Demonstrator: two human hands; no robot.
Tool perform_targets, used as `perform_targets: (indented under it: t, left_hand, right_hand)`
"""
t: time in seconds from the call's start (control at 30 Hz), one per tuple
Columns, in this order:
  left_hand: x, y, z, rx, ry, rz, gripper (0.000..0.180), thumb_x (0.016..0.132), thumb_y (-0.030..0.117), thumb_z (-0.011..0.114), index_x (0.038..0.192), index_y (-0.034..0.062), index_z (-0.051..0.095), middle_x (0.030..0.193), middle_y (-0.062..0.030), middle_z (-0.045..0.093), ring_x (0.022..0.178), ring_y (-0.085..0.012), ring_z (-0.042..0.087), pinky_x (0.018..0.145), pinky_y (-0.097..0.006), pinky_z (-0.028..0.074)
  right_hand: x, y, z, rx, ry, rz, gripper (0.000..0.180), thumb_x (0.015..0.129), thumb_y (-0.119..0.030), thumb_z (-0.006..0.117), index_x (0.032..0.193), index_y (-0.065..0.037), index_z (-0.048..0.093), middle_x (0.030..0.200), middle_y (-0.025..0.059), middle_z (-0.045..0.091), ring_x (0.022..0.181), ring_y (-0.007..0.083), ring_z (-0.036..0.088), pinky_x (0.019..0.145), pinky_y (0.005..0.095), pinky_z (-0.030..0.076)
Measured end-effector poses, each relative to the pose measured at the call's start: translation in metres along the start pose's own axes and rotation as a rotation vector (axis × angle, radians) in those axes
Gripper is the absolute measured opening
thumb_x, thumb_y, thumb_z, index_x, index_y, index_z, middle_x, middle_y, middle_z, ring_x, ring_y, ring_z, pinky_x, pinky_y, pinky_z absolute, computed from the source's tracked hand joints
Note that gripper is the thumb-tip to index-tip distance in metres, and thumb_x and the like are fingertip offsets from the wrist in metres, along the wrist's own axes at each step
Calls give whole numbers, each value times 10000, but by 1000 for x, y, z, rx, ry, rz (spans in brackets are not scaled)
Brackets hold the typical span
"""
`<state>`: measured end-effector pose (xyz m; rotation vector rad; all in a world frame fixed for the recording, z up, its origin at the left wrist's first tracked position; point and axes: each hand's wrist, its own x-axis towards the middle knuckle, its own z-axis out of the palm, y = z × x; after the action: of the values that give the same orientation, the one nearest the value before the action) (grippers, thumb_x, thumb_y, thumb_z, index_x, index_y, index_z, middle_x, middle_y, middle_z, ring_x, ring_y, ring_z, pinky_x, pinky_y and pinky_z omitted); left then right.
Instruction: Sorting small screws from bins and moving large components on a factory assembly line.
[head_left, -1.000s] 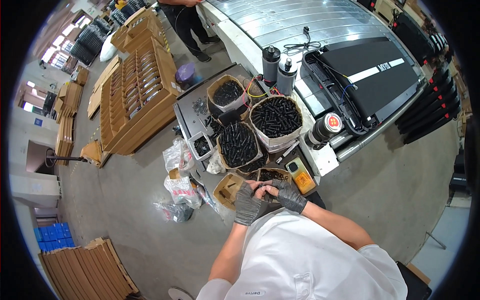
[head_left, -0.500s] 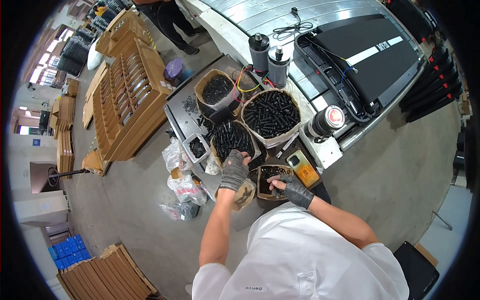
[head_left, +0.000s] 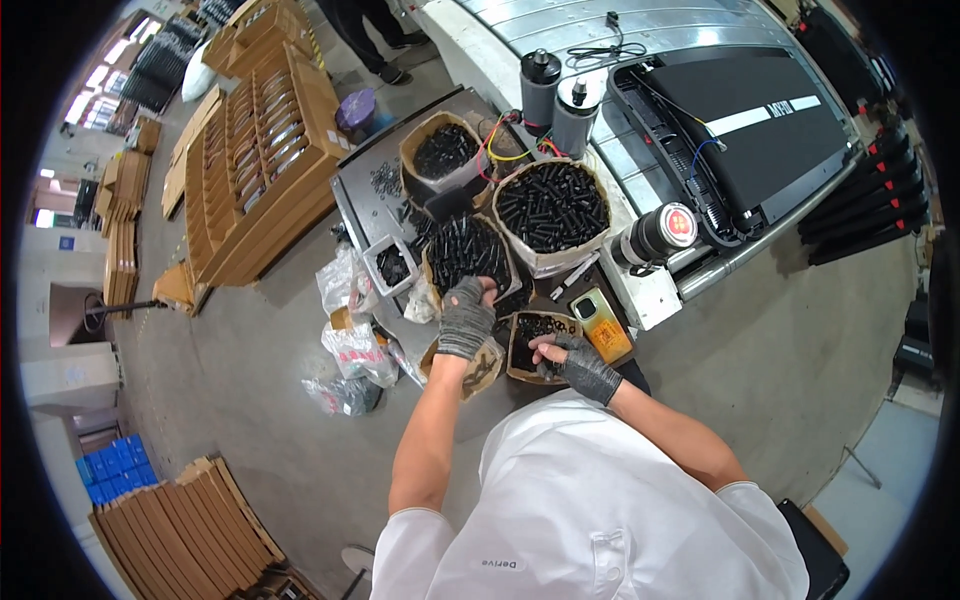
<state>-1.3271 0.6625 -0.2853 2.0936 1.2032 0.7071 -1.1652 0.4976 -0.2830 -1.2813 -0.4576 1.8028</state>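
My left hand, in a grey fingerless glove, is at the near rim of a carton of black bolt-like parts. Its fingers curl in at the parts, and the fingertips are partly hidden. To the right, my right hand, gloved alike, hovers at a smaller carton holding small black rings. Thumb and fingers there are drawn together in a pinch; whatever they hold is too small to name. Behind stands a bigger round container full of short black cylindrical parts.
A phone lies right of the small carton. Beyond are a white tray of black pieces, another tub, two grey cylinders, a black machine cover on metal rollers, and plastic bags at the left.
The whole view has shifted slightly. Both hands stay at the same cartons, with only small finger movements.
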Motion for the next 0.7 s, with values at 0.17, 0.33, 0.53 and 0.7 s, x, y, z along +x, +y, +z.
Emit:
perform_targets:
  t: [0.17,0.33,0.53,0.7]
  left_hand:
    - [-37,-21,-43,-158,97,-232,144,817,120,650,942,48,658,817,-142,663,796,-294,648,739,-362,501]
    - [-133,-105,-24,219,-131,-235,232,799,117,623,1016,37,643,1031,-161,641,924,-319,632,809,-393,501]
    - [-121,-100,20,559,-258,-218,333,744,95,596,1073,50,613,1133,-190,584,999,-360,597,855,-428,490]
    - [-124,-133,35,633,-366,-190,328,801,191,548,1096,56,595,1094,-181,596,980,-344,606,832,-426,493]
  right_hand:
    - [1,18,-21,175,6,-16,268,923,-174,554,1120,-1,610,909,50,635,823,129,587,753,256,484]
    - [-9,9,-27,502,-32,-1,261,909,-92,534,1147,8,577,998,95,639,922,183,620,801,300,525]
    - [-27,12,-32,445,16,-1,256,923,-124,539,1136,15,577,1031,108,629,990,206,612,866,308,517]
    - [-42,29,-34,480,-2,51,257,932,-138,533,1132,19,568,1043,116,627,992,211,611,882,331,513]
